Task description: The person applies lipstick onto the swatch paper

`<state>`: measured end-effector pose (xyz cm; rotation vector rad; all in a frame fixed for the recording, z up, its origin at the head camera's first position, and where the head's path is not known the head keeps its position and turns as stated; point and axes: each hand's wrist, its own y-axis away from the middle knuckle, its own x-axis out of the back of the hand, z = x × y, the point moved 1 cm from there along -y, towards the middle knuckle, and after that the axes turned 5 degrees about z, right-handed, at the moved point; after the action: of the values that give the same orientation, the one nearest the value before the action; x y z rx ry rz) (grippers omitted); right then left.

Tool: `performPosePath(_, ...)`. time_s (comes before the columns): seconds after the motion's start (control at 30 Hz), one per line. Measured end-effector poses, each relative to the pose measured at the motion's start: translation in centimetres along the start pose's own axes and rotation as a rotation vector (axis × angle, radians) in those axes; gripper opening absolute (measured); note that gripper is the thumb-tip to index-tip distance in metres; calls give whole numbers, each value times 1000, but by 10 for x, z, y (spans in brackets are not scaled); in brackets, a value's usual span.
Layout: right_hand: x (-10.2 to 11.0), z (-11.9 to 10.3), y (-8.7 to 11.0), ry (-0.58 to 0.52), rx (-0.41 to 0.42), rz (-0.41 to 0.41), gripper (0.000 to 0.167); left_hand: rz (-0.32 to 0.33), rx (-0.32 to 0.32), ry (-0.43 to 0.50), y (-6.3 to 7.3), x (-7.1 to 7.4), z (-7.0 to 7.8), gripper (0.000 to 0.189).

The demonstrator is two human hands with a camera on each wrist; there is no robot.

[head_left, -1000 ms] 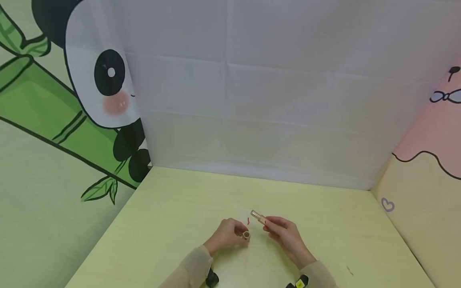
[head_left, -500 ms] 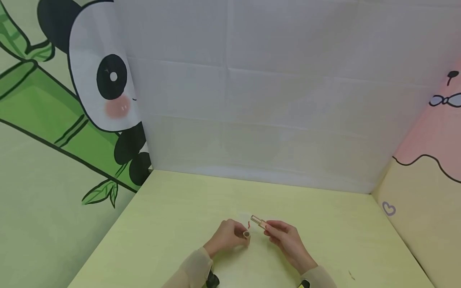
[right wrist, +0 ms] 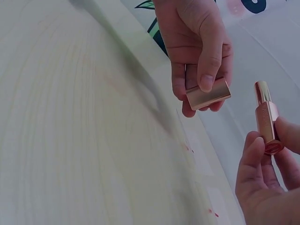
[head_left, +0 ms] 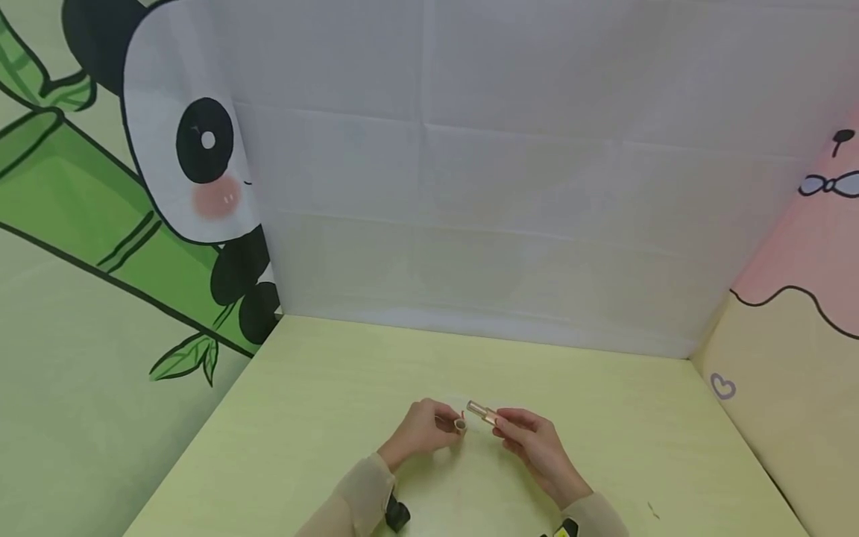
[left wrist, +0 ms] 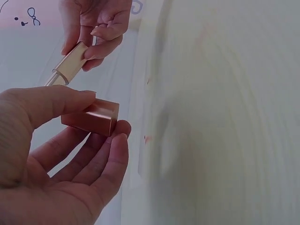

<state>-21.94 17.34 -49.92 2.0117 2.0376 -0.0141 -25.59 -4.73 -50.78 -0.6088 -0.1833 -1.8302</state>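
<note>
Between thumb and fingers my left hand (head_left: 420,428) holds a rose-gold lipstick cap (left wrist: 96,116), its hollow end turned toward the right hand in the head view. My right hand (head_left: 537,447) pinches a gold lipstick tube (right wrist: 267,119) near its base, and the narrower inner sleeve points up and to the left. No lipstick bullet can be made out above the sleeve. Cap and tube are apart, a short gap between them, both raised over the table.
Under the hands spreads a pale yellow wood-grain table (head_left: 322,388). Red smears (right wrist: 213,212) mark a whitish sheet on it. A white cloth wall (head_left: 510,224) stands behind, with printed panels at both sides.
My left hand has risen slightly with the cap, drawing level with the tube and covering part of the red mark. The right hand keeps nearly the same place and grip.
</note>
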Motion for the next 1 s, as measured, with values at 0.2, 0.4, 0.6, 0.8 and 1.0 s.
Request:
performPosePath(0.2, 0, -1, 0, -6, 1, 12, 31, 16, 4, -3, -1, 3, 6, 13)
performPosePath(0.4, 2, -3, 1, 8, 0, 10, 31, 3, -3, 12, -1, 5, 12, 12)
performPosePath(0.6, 2, -5, 1, 37, 10, 10, 39, 8, -17, 27, -2, 7, 13, 12)
performPosePath(0.8, 1, -5, 2, 82, 35, 40, 40, 3, -29, 34, -4, 8, 11, 14)
performPosePath(1.0, 3, -2, 0, 125, 51, 61, 37, 5, -29, 32, -3, 12, 14, 18)
